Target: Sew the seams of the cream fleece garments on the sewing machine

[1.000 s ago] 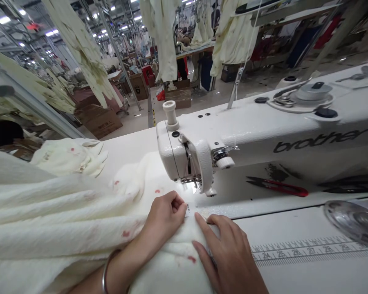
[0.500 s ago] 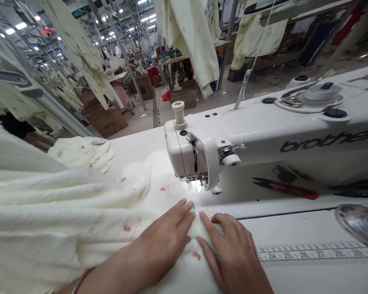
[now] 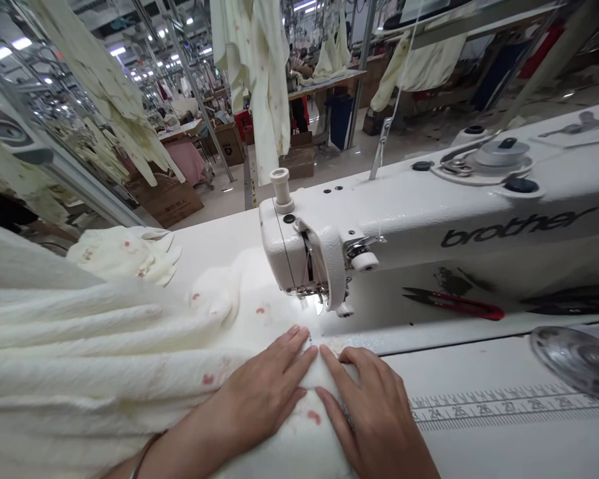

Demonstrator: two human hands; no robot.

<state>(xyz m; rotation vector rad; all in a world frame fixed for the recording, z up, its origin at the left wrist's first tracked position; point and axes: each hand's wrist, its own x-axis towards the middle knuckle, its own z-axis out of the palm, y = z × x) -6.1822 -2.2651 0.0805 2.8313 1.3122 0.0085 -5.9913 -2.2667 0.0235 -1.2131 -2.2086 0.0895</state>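
Note:
A cream fabric (image 3: 94, 372) with small red prints lies bunched across the sewing table, its edge running under the needle of a white Brother sewing machine (image 3: 394, 226). My left hand (image 3: 264, 389) lies flat on the fabric, fingers stretched toward the presser foot (image 3: 315, 299). Beside it my right hand (image 3: 374, 412) presses the fabric's edge, index finger extended and the other fingers slightly bent. The fingertips of both hands almost touch just in front of the needle. Neither hand grips anything.
Red-handled thread snips (image 3: 454, 303) lie on the machine bed to the right. A ruler strip (image 3: 509, 406) runs along the table front. A metal dish (image 3: 574, 359) sits at right. Folded cream pieces (image 3: 124, 253) lie at back left. Garments hang over the factory floor behind.
One second ago my left hand pinched a small white label at the fabric edge; now its fingers lie flat on the cloth. The view shifted slightly.

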